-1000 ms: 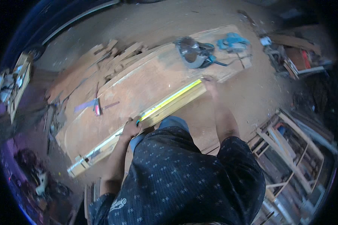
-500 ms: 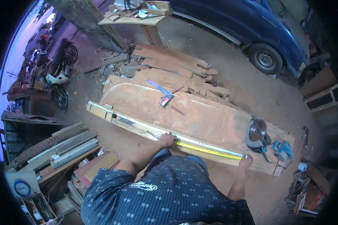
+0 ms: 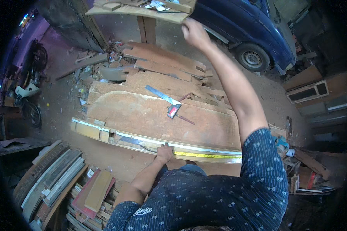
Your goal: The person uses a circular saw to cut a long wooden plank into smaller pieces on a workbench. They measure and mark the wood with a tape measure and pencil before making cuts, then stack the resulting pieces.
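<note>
A wide reddish wooden slab (image 3: 150,119) lies flat in front of me. Along its near edge runs a long metal straightedge (image 3: 123,139) with a yellow measuring strip (image 3: 208,155) on it. My left hand (image 3: 164,152) presses down on the straightedge near its middle. My right hand (image 3: 194,34) is stretched far out and up, at the edge of a small wooden stand top (image 3: 115,9) that carries tools; its fingers are curled, and whether it grips anything is hidden. A try square with a red handle (image 3: 169,104) rests on the slab.
Stacked planks (image 3: 162,63) lie behind the slab. A blue car (image 3: 250,27) stands at the back right, a motorbike (image 3: 27,96) at the left. Framed wooden pieces (image 3: 54,177) pile up at lower left, cabinets (image 3: 316,92) and scrap at right.
My right hand has left the far end of the straightedge and reached up to the stand. My view has swung further left. The left hand stays on the straightedge.
</note>
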`<move>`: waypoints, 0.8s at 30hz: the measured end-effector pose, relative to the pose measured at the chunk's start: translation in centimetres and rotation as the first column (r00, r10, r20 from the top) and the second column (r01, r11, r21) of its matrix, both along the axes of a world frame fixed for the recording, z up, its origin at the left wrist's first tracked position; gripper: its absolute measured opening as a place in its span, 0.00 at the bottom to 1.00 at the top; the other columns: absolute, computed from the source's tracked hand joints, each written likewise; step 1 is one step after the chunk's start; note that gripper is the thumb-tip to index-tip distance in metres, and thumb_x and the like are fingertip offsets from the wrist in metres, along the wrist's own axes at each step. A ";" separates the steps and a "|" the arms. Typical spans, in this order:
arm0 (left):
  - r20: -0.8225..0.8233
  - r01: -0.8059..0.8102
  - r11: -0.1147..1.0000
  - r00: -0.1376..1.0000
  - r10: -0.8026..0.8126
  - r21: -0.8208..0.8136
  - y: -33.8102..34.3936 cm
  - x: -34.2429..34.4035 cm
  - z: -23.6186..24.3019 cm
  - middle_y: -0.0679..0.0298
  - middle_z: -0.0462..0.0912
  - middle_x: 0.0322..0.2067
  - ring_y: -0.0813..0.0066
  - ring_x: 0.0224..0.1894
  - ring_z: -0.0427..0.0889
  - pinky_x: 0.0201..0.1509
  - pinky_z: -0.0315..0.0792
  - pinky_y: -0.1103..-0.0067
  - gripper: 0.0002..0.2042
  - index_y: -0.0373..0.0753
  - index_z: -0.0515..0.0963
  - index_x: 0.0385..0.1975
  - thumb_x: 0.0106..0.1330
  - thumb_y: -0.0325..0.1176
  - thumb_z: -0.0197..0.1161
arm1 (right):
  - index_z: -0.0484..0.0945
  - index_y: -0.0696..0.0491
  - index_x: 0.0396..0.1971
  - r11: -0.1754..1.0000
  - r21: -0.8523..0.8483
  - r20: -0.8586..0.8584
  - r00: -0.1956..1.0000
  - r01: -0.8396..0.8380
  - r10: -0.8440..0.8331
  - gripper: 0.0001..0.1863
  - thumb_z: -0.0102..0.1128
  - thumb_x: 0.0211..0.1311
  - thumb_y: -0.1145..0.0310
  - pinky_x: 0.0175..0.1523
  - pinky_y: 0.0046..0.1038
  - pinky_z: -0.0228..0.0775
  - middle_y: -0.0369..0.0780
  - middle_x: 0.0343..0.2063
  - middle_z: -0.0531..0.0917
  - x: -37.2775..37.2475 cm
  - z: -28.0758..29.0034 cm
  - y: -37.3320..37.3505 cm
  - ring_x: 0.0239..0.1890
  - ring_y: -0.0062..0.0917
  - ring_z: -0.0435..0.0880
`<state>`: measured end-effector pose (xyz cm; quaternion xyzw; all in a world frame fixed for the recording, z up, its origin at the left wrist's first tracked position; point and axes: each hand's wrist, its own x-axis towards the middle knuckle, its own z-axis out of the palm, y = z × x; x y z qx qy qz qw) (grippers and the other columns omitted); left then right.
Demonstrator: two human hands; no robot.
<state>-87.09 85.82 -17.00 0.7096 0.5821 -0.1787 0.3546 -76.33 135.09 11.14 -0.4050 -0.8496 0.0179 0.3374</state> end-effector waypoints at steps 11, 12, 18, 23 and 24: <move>-0.055 0.049 0.996 0.997 -0.045 0.068 -0.6 -1.0 0.7 0.58 0.80 0.51 0.59 0.52 0.81 0.47 0.80 0.61 0.14 0.46 0.84 0.50 0.70 0.37 0.55 | 0.86 0.56 0.43 0.980 0.093 0.606 0.771 0.176 -0.196 0.14 0.57 0.61 0.69 0.57 0.44 0.75 0.54 0.43 0.87 -7.3 2.7 9.0 0.50 0.46 0.86; -0.050 0.060 0.993 0.997 -0.055 0.107 -0.4 -0.4 0.5 0.58 0.80 0.51 0.59 0.52 0.82 0.46 0.80 0.61 0.14 0.46 0.84 0.49 0.70 0.37 0.55 | 0.86 0.57 0.42 0.978 0.127 0.602 0.770 0.168 -0.210 0.14 0.55 0.61 0.70 0.57 0.45 0.75 0.55 0.42 0.87 -5.7 2.5 9.1 0.50 0.47 0.85; -0.129 0.027 0.988 0.992 -0.007 0.149 1.7 0.5 0.7 0.53 0.81 0.54 0.56 0.55 0.82 0.50 0.80 0.63 0.15 0.46 0.83 0.50 0.71 0.38 0.53 | 0.84 0.57 0.47 0.993 -0.088 -0.052 0.995 0.082 -0.087 0.16 0.57 0.62 0.68 0.49 0.41 0.77 0.58 0.43 0.85 0.8 5.4 -9.7 0.48 0.45 0.87; -0.119 -0.027 0.989 0.992 0.045 0.145 1.3 0.2 -1.6 0.53 0.80 0.56 0.51 0.58 0.80 0.53 0.79 0.58 0.18 0.45 0.81 0.54 0.71 0.45 0.55 | 0.80 0.58 0.37 0.768 -0.617 -0.154 0.932 0.170 -0.330 0.12 0.62 0.65 0.63 0.40 0.27 0.73 0.40 0.27 0.83 17.7 -2.0 -30.6 0.31 0.23 0.82; -0.119 -0.007 0.990 0.993 0.024 0.144 1.7 0.4 -1.5 0.53 0.81 0.56 0.50 0.58 0.81 0.54 0.79 0.57 0.18 0.45 0.81 0.54 0.71 0.46 0.55 | 0.79 0.58 0.36 0.663 -0.731 -0.195 0.880 0.163 -0.433 0.12 0.62 0.66 0.63 0.37 0.23 0.72 0.37 0.24 0.81 21.7 -5.2 -34.1 0.29 0.18 0.80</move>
